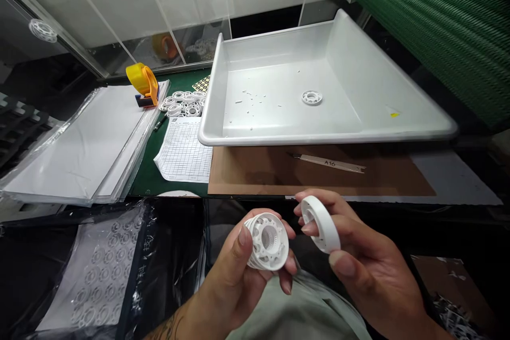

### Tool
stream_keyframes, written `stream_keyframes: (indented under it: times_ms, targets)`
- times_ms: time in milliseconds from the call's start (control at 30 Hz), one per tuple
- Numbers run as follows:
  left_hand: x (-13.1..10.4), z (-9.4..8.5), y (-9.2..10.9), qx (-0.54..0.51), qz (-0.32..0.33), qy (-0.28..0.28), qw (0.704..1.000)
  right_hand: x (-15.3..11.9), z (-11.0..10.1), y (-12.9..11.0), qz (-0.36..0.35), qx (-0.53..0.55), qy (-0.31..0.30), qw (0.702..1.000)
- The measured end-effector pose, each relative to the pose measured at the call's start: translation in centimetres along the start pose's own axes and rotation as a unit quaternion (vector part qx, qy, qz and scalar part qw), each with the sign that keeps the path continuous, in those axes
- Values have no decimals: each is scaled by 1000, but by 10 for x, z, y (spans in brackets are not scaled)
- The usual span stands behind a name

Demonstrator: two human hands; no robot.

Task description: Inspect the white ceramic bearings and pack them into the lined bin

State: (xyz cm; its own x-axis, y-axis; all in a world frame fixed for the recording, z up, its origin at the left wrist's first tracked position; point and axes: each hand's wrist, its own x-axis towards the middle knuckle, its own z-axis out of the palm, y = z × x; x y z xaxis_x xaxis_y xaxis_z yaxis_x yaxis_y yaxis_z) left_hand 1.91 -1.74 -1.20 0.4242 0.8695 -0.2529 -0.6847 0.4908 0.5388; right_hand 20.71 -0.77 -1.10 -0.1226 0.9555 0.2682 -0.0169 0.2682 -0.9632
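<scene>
My left hand point(235, 271) is wrapped round a short stack of white plastic rings point(270, 241), the open end with its scalloped inner pattern facing up and right. To its right, my right hand point(370, 265) grips a single white plastic ring point(322, 224) tilted on edge, with a finger through its hole and the thumb at the lower rim. The two hands are apart, in front of the bench edge. Beyond them in the pale grey tray point(274, 141) lies one more white ring point(312, 98) among small white scraps.
A knife with a strip marked A16 point(332, 163) lies on brown cardboard point(247, 170). Left of the tray are a heap of rings point(185, 103), a printed form point(185, 151), a tape dispenser point(144, 85) and bagged sheets point(75, 138). Bagged rings point(103, 276) sit lower left.
</scene>
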Motion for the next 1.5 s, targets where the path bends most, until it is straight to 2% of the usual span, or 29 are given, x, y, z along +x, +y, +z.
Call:
stream_keyframes:
  times_ms: [133,233,300,367,433,500,567,633,800,967,1033,1233,1400,1433,1500]
  targets:
    - [-1,3,1,0,-13,5,1000,-3,3,-2,2,3,3,1000]
    - [-1,2,-1,39,8,24,999,-3,7,-3,-59,-75,-38,995]
    - [-1,0,-4,89,22,42,995,-2,11,-1,-120,-144,-72,980]
    - [0,-2,-7,121,32,56,991,-2,14,2,-139,-152,-90,974]
    - [1,-3,-8,107,30,57,992,-3,14,5,-83,-76,-75,991]
    - [2,-3,-9,60,25,51,997,-5,11,8,9,37,-29,999]
    - [3,-1,-7,19,13,42,999,-7,9,10,78,126,29,989]
    - [3,1,-4,-1,2,41,999,-8,9,12,117,186,55,974]
    - [2,5,-1,0,-6,36,999,-7,15,9,162,335,32,928]
    - [1,5,-5,17,6,42,999,-5,17,9,175,392,-5,903]
    - [1,5,-6,29,9,53,998,-6,16,10,185,399,-1,898]
    - [3,0,-10,47,31,33,998,-6,16,7,188,365,-4,912]
    - [3,-1,-12,57,24,41,997,-7,17,6,184,369,8,911]
    - [4,-1,-12,64,23,44,997,-8,17,6,177,347,10,921]
    - [5,-1,-11,95,26,60,993,-8,14,7,139,232,-9,963]
